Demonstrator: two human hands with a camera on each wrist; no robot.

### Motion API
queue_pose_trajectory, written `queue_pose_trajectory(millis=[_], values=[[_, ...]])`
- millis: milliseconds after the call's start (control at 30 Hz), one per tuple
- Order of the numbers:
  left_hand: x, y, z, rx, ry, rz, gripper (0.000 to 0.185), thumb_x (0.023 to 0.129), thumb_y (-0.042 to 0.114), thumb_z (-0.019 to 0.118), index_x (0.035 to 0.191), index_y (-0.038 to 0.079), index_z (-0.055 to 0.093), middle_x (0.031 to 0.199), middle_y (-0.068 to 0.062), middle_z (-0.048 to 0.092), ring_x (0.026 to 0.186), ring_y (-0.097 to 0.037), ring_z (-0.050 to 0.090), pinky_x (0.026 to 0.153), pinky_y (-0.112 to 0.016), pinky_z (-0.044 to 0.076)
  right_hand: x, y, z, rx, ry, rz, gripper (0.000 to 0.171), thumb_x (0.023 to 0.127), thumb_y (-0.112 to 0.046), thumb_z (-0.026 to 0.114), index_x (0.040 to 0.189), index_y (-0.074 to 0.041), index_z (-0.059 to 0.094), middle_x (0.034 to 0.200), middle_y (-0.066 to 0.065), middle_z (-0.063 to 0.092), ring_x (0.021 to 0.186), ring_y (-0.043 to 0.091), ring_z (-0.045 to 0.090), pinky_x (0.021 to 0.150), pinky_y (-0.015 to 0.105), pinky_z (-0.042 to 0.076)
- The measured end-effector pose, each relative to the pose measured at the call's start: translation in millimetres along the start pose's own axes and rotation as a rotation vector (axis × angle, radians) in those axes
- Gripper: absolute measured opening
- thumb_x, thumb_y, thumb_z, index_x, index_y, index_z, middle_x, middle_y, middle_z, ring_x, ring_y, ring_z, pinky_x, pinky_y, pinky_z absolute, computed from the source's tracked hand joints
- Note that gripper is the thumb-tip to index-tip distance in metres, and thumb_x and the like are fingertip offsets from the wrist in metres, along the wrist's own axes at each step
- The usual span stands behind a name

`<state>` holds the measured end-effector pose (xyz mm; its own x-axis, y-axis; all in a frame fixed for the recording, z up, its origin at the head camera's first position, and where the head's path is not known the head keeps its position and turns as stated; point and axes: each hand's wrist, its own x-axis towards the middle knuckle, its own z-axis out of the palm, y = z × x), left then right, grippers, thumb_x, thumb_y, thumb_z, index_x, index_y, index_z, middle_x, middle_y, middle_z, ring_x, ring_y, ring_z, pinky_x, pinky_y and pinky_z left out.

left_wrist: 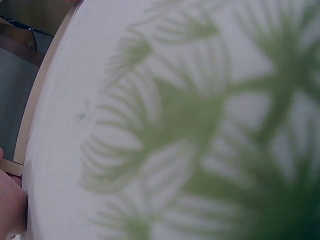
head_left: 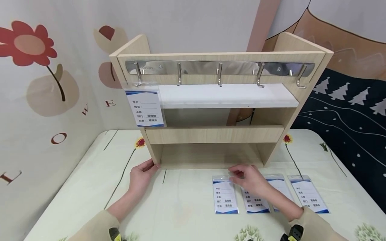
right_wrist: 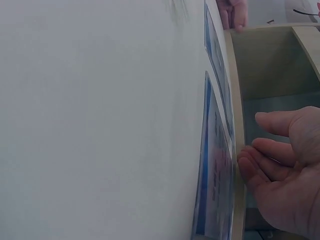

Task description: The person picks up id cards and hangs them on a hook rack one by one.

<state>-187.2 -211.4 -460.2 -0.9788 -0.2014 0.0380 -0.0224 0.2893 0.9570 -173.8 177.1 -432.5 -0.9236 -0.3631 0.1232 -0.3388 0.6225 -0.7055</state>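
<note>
A pale wooden shelf unit (head_left: 215, 134) with a metal strip of hooks (head_left: 199, 68) stands on the covered table. My left hand (head_left: 141, 177) touches its lower left front corner with the fingertips; only a part of that hand (left_wrist: 11, 207) shows in the left wrist view. My right hand (head_left: 251, 180) is by the bottom front edge, above the badges, its fingers loosely bent and the thumb apart in the right wrist view. Nothing lies between them. A badge in a clear sleeve (head_left: 146, 108) hangs from the leftmost hook. Nearest the right hand lies another badge (head_left: 225, 197).
More badges lie in a row to the right, including one partly under my forearm (head_left: 254, 202) and one at the end (head_left: 310, 195). A white board (head_left: 226, 95) spans the unit behind the hooks. Patterned curtains (head_left: 340, 110) stand behind the table.
</note>
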Motion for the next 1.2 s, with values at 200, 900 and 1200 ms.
queue_pose_trajectory(millis=[200,900,1200], values=[[-0.7,1.3,0.3,0.005,0.003,0.0,0.037,0.098,0.005,0.069,0.133,-0.005,0.065,0.13,-0.022,0.065,0.114,-0.018,0.065,0.081,-0.01,0.052,1,-1,0,-0.004,-0.017,0.028,0.029,0.087,-0.005,0.08,0.115,0.003,0.074,0.104,0.006,0.072,0.09,0.017,0.065,0.076,0.028,0.057],[1.0,-1.1,-0.7,0.001,0.007,0.005,0.038,0.097,0.005,0.07,0.133,-0.005,0.064,0.129,-0.022,0.065,0.115,-0.022,0.065,0.081,-0.01,0.052,11,-7,7,-0.09,-0.065,0.104,0.038,0.079,-0.004,0.088,0.115,-0.002,0.075,0.1,-0.001,0.069,0.088,0.013,0.058,0.078,0.032,0.054],[0.1,-0.6,-0.7,-0.004,-0.005,0.004,0.039,0.098,0.004,0.069,0.135,-0.005,0.063,0.131,-0.023,0.064,0.119,-0.028,0.063,0.082,-0.011,0.053,13,-13,10,-0.153,-0.065,0.113,0.032,0.077,0.0,0.087,0.106,-0.002,0.076,0.093,-0.001,0.068,0.083,0.012,0.057,0.075,0.033,0.053]])
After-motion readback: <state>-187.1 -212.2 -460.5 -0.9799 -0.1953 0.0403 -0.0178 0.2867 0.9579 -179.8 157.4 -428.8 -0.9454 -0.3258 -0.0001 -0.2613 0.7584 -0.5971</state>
